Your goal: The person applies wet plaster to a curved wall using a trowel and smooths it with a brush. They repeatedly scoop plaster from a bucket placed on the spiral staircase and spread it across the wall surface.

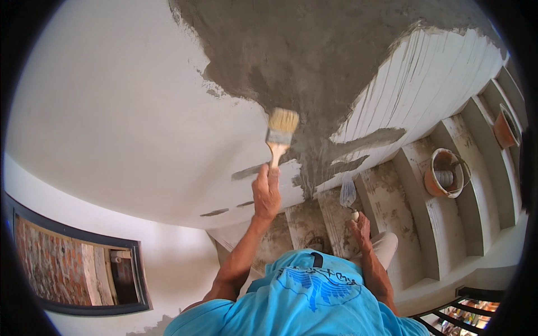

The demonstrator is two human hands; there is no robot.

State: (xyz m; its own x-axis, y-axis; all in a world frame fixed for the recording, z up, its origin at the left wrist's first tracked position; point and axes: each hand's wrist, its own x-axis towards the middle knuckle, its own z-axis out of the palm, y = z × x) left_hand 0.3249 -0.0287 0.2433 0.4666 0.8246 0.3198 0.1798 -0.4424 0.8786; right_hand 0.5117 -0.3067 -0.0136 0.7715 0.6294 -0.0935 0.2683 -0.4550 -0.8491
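My left hand (266, 195) is closed round the wooden handle of a wide flat paintbrush (282, 126), raised with its pale bristles upward. The bristles are slightly blurred, at the edge of a grey cement patch (297, 61) on the white wall (123, 106); I cannot tell whether they touch it. Lower and to the right, my right hand (361, 228) grips the light handle of a pointed trowel (348, 191). Its metal blade points up toward the wall's foot, and no mortar can be made out on it.
Concrete stairs (386, 196) with stained treads run along the wall to the right. An orange bucket (436, 182) with grey contents stands on one step, another bucket (502, 131) farther right. A dark-framed window (144, 280) is at lower left, a black railing (468, 313) at lower right.
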